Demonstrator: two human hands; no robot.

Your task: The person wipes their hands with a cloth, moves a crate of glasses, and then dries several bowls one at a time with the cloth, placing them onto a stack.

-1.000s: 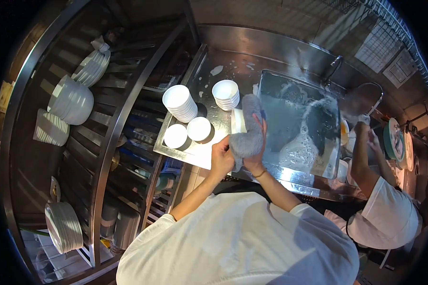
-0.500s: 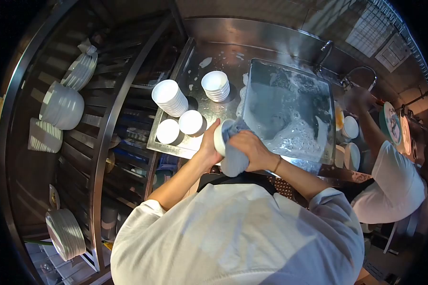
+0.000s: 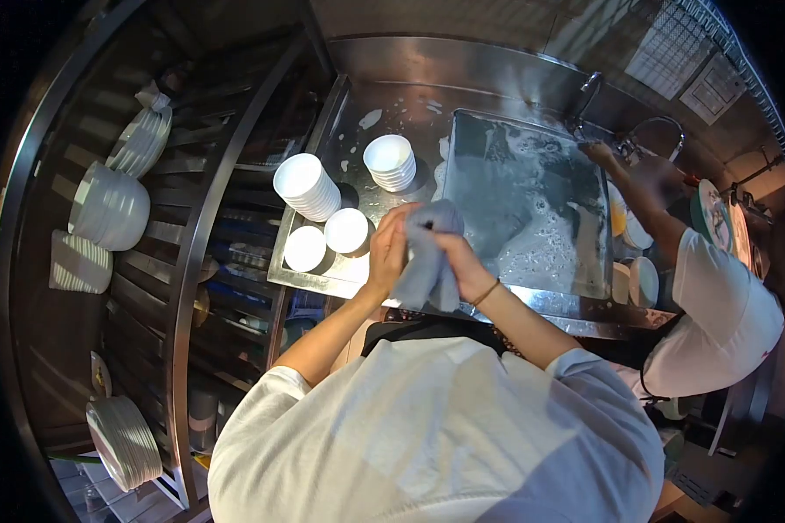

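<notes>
A grey-blue cloth is bunched between my two hands in front of my chest, at the near edge of the steel counter. My left hand is closed at the cloth's left side, around the small white bowl seen half a second ago, which the cloth and fingers now hide. Into the cloth from the right reaches my right hand, its fingers wrapped in the fabric. Just left of my hands are a tall stack of white bowls, a shorter stack, and two more white bowls.
A sink of cloudy, foamy water lies to the right. Beyond it a co-worker's arm reaches over the sink's far right corner, near the taps and dishes. A metal rack on the left holds stacked bowls and plates.
The cloth has been brought over the white bowl, covering it, and my right hand has turned. The co-worker's hand has moved left to the sink's far corner.
</notes>
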